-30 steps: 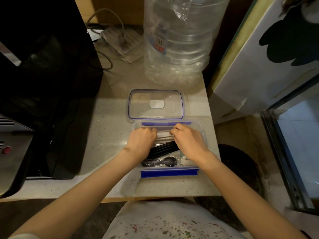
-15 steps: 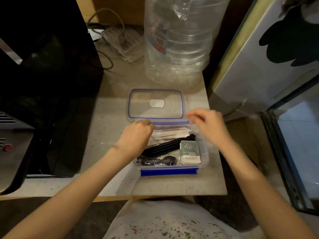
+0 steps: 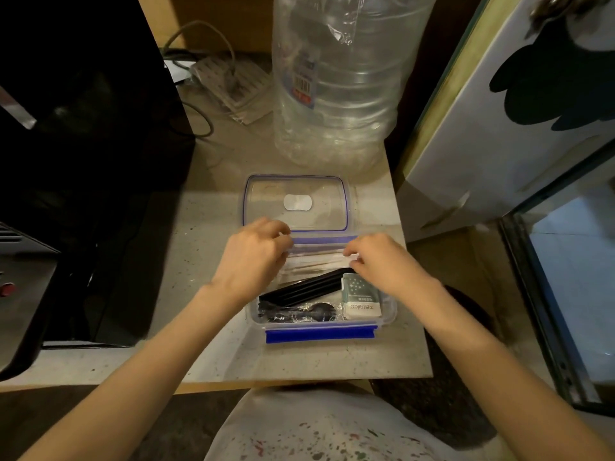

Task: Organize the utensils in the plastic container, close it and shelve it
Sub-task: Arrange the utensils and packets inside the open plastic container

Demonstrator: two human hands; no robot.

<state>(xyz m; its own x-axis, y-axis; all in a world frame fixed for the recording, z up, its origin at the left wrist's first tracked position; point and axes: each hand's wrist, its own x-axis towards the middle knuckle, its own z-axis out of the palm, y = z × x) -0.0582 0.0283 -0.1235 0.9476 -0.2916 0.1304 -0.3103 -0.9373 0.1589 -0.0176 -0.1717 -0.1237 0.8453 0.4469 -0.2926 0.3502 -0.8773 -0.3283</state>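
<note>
The plastic container (image 3: 321, 296) sits open in the middle of the frame, on the speckled countertop (image 3: 186, 247), with its blue latch (image 3: 320, 336) along the lower edge. Inside it lie pale paper-wrapped sticks (image 3: 316, 261) at the upper side, black utensils (image 3: 304, 289) slanting across the middle, a black spoon in clear wrap (image 3: 301, 312) along the lower wall, and a small green-and-white packet (image 3: 361, 296) at the right end. The left hand (image 3: 253, 261) is at the left end of the pale sticks, fingers curled down onto them; the right hand (image 3: 386, 264) is at the right end, fingertips pinching the wrappers. Both are a little blurred, so the exact grip is hard to read. Just above the container lies its clear lid (image 3: 296, 202), flat and blue-rimmed, touching or nearly touching the upper rim. Further up stands a big clear water jug (image 3: 336, 78). A black appliance (image 3: 83, 161) fills the left of the frame, and a power strip (image 3: 233, 84) lies at upper centre-left.
</note>
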